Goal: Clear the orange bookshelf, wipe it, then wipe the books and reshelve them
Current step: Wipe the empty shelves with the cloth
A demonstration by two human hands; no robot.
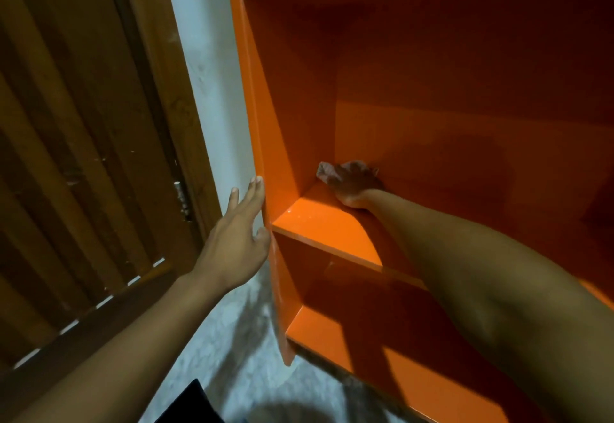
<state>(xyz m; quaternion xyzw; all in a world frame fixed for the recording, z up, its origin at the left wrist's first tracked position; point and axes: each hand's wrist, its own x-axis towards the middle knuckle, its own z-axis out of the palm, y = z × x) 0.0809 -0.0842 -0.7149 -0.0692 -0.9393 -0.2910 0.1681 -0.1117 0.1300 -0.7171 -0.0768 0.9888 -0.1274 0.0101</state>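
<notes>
- The orange bookshelf (415, 97) stands upright against a pale wall (206, 57), its long axis running top to bottom and its open front facing the person; the compartments in view hold no books.
- Its left side panel (255, 130) runs down the frame as a narrow orange edge, leaning a little in this wide-angle view.
- The right hand (354, 186) reaches deep into the middle compartment — into the back left corner, where the shelf board (319, 226) meets the back panel.
- That hand presses down on a crumpled, dull pinkish cloth (327, 170); the grip is flat over the cloth with the palm down, and the cloth bunches out past the fingers toward the corner.
- The right forearm crosses the shelf board's front edge on a diagonal from lower right.
- The left hand (236, 240) rests on the outside of the side panel, fingers spread wide and pointing up, fingertips touching the panel's front edge — holding nothing.
- A brown slatted wooden door (83, 140) stands to the left of the wall strip.
- The floor (239, 339) below is pale and speckled.
</notes>
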